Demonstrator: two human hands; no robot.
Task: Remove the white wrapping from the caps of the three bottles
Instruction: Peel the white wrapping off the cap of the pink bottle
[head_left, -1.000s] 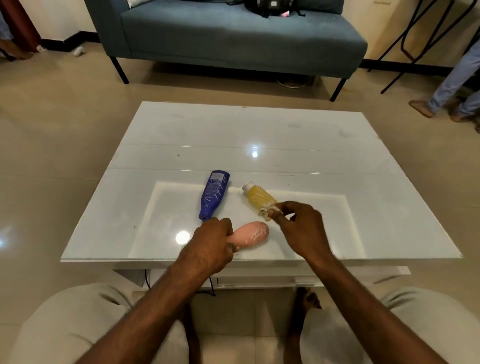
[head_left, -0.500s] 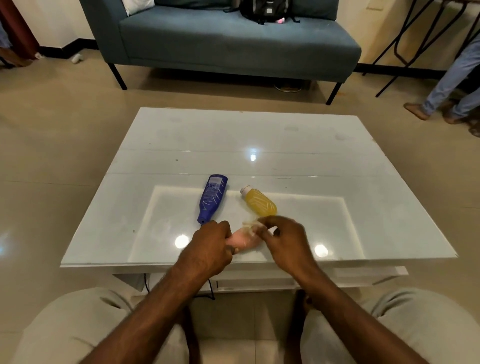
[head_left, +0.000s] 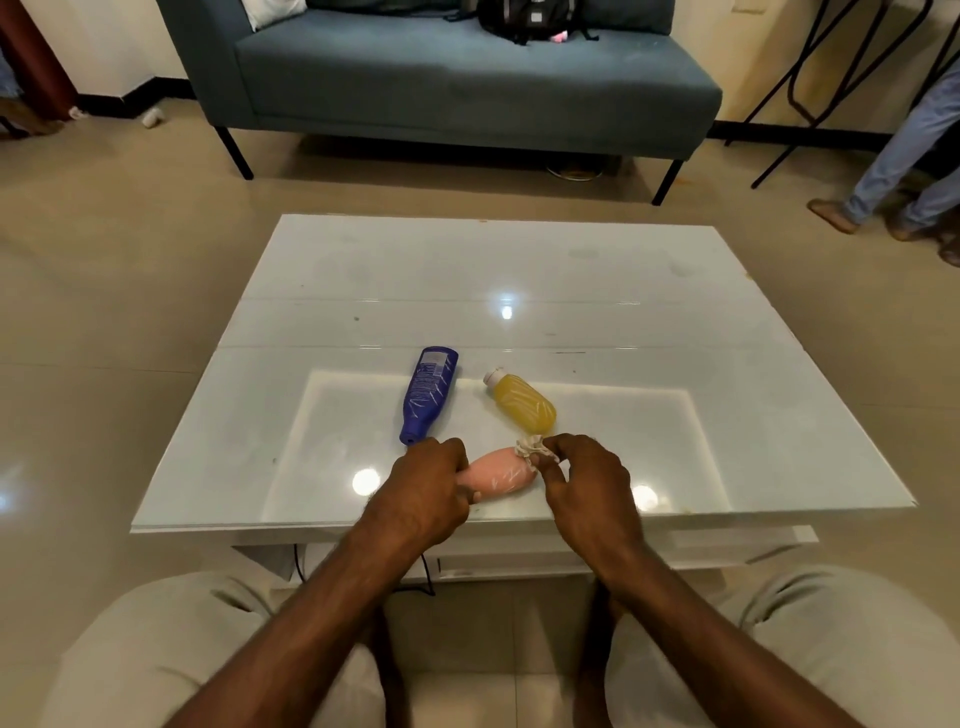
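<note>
White wrapping (head_left: 529, 446) pinched by our right hand (head_left: 584, 480) at the pink bottle (head_left: 498, 474), near table (head_left: 753, 415) edge; left hand (head_left: 428, 480) gripped its base. Yellow bottle (head_left: 522, 406) cap looked bare; blue bottle (head_left: 427, 392) unclear.

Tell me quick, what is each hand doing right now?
Left hand: closed around one end of the pink bottle, holding it on the table.
Right hand: fingertips pinched shut on the white wrapping at the bottle's other end.
</note>
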